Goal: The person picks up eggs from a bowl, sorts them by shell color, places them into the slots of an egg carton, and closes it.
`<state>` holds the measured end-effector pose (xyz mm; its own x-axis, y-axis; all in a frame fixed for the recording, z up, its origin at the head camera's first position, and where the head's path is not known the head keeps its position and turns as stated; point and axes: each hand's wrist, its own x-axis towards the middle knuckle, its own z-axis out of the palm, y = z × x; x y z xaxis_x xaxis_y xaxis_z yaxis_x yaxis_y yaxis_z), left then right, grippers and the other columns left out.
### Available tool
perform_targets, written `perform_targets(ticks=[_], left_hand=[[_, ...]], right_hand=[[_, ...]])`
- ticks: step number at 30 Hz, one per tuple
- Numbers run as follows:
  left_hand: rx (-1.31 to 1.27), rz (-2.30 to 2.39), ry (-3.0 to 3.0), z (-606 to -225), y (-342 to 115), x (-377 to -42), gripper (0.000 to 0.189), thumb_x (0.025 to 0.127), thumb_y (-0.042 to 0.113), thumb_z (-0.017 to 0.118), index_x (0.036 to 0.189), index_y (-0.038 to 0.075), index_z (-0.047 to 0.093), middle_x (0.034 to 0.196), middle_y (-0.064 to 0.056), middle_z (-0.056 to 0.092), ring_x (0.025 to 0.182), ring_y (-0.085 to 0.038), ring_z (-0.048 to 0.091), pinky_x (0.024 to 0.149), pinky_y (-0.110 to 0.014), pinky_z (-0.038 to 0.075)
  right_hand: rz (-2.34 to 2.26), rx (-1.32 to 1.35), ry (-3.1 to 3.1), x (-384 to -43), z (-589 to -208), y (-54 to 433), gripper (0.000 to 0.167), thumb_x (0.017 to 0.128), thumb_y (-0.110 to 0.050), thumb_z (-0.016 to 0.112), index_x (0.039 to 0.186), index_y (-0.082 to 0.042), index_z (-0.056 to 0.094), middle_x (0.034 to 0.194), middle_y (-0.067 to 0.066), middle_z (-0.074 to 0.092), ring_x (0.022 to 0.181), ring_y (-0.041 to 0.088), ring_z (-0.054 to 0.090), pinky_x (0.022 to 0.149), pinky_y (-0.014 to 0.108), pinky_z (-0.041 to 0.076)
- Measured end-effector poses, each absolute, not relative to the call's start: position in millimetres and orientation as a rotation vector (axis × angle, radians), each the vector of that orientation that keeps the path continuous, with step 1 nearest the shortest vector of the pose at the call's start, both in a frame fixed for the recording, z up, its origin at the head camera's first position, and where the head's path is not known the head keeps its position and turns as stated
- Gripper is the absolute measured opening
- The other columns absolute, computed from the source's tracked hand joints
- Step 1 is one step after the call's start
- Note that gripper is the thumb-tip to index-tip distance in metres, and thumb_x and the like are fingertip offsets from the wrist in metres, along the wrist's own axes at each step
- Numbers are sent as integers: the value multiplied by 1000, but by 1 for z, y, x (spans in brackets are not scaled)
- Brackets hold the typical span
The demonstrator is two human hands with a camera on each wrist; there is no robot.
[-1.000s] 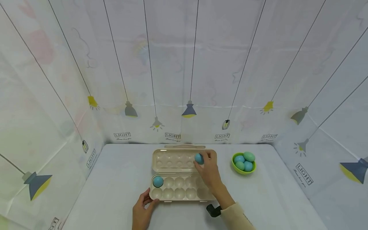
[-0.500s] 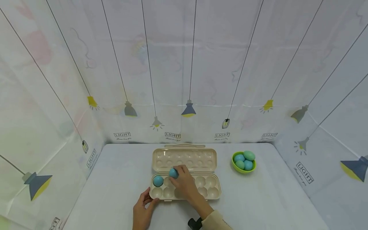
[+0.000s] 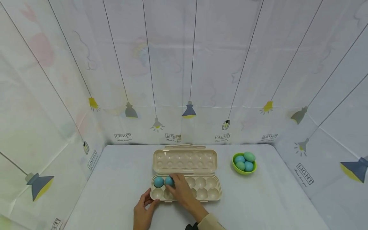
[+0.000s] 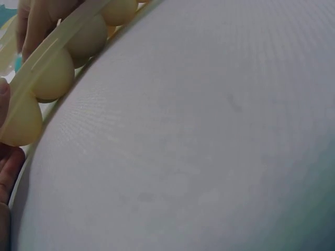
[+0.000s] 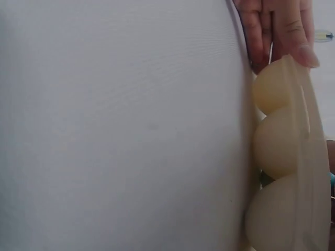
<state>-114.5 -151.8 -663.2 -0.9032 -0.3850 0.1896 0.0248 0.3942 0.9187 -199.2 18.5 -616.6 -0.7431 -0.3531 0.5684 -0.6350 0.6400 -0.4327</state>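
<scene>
An open beige egg carton (image 3: 211, 193) lies on the white table, its dimpled lid (image 3: 184, 159) folded back. One blue egg (image 3: 158, 182) sits in the back-left cup. Right beside it, my right hand (image 3: 181, 191) pinches a second blue egg (image 3: 169, 181) at the neighbouring back-row cup; how deep that egg sits is hidden by the fingers. My left hand (image 3: 143, 209) grips the carton's front-left corner. In the right wrist view its thumb (image 5: 303, 52) lies on the rim, with fingers below. The left wrist view shows the rounded cup undersides (image 4: 55, 76) from the side.
To the right of the carton stands a lime-green bowl (image 3: 243, 172) with several blue and green eggs, a green egg (image 3: 249, 156) on top. A white curtain (image 3: 184, 64) printed with lamps hangs behind the table and along both sides.
My right hand has carried the blue egg leftward from over the lid, then down to the cup beside the first egg. The left hand has kept its grip on the corner.
</scene>
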Motion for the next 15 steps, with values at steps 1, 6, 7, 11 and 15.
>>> perform_targets(ticks=[1, 6, 7, 11, 15], left_hand=[[309, -1514, -2284, -663, -152, -115, 60, 84, 30, 82, 136, 9, 59, 114, -3, 73, 89, -7, 71, 80, -20, 57], [343, -1543, -2296, -663, -152, -114, 61, 83, 31, 83, 136, 12, 59, 115, -2, 72, 89, -6, 71, 82, -20, 57], [352, -1548, -2305, -662, -152, -114, 62, 83, 31, 83, 137, 13, 59, 116, -2, 72, 90, -6, 71, 83, -20, 56], [392, -1554, -2347, -662, -152, -115, 64, 83, 34, 82, 138, 13, 57, 118, -3, 72, 92, -8, 71, 84, -20, 56], [413, -1538, -2380, -662, -152, -116, 66, 84, 37, 81, 139, 12, 56, 119, -4, 71, 92, -8, 70, 84, -20, 55]], right_hand=[[866, 778, -2420, -199, -618, 19, 42, 81, -19, 84, 116, -3, 65, 112, 10, 66, 106, 25, 64, 90, 37, 57], [819, 789, -2414, -200, -623, 18, 43, 80, -18, 85, 115, -3, 65, 111, 9, 65, 105, 24, 63, 91, 37, 56], [814, 788, -2416, -200, -624, 18, 43, 80, -18, 85, 115, -3, 65, 110, 9, 65, 104, 24, 63, 90, 36, 56], [804, 772, -2452, -199, -624, 18, 41, 81, -18, 84, 114, -3, 65, 109, 8, 64, 103, 23, 62, 90, 36, 56], [815, 752, -2506, -198, -623, 18, 40, 84, -21, 82, 116, -5, 64, 111, 7, 63, 105, 22, 62, 92, 36, 56]])
